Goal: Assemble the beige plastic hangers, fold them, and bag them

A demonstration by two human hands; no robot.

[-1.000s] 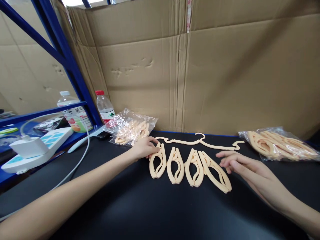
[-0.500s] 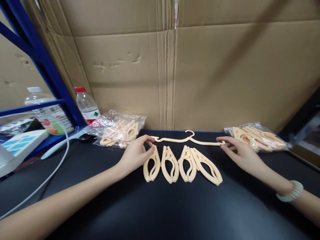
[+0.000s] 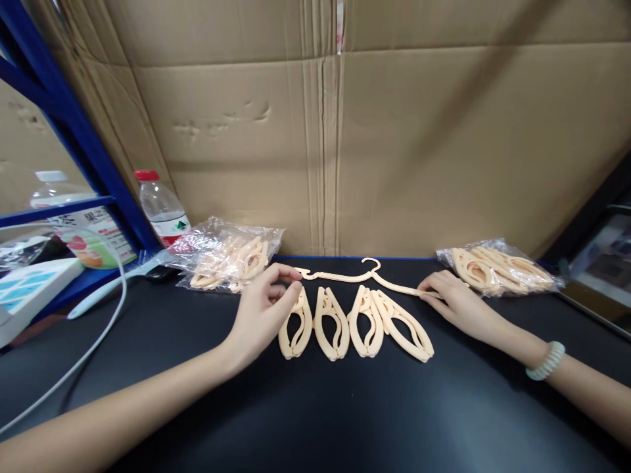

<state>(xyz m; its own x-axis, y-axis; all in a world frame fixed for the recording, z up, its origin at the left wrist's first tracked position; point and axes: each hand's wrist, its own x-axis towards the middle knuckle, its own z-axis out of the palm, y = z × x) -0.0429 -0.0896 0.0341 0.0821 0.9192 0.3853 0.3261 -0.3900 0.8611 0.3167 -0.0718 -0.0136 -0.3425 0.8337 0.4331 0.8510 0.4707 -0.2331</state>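
An unfolded cream plastic clothes hanger (image 3: pixel 345 277) lies at the back of the black table, its hook pointing toward the cardboard. My right hand (image 3: pixel 456 302) pinches the hanger's right end between thumb and fingers. At the opposite end, my left hand (image 3: pixel 263 305) has its fingers loosely curled, thumb and index apart; the index fingertip is close to the hanger's left tip, and contact is unclear. In front of the hanger is a row of several folded hangers (image 3: pixel 332 325), the rightmost one (image 3: pixel 407 326) slanting; the leftmost is partly behind my left thumb.
Clear plastic bags of folded hangers lie at left (image 3: pixel 231 256) and right (image 3: pixel 497 266). A red-capped bottle (image 3: pixel 160 207), a blue rack (image 3: pixel 93 151) and a white cable (image 3: pixel 106 335) are on the left. A cardboard wall (image 3: pixel 419 131) stands behind the table (image 3: pixel 355 414).
My right hand has moved slightly inward and closed on the hanger's right end, which now tilts nearer to me. My left hand's fingers have curled a little more. The view has shifted slightly.
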